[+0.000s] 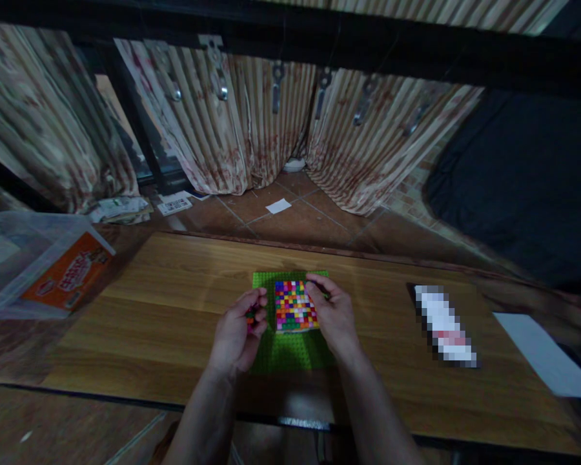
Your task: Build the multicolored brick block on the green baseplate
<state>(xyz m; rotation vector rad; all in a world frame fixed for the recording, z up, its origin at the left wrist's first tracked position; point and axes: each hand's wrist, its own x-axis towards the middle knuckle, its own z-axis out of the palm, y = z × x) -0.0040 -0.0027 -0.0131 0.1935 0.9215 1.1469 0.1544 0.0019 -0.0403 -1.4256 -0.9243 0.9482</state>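
Observation:
A green baseplate (290, 354) lies on the wooden table, with a square block of small multicoloured toy bricks (294, 307) on it. My left hand (239, 328) is curled beside the plate's left edge, holding several loose toy bricks (250, 316) in red, green and orange. Over the right side of the multicoloured block is my right hand (333, 313). Its thumb and fingers are bent together near the block's upper right corner, and whatever lies between them is hidden.
A clear plastic bin (33, 258) with an orange label stands at the left. On the table's right side lies a dark-edged, pixelated object (445, 326), with a white sheet (547, 355) farther right. Striped curtains (271, 129) hang beyond the table (150, 310).

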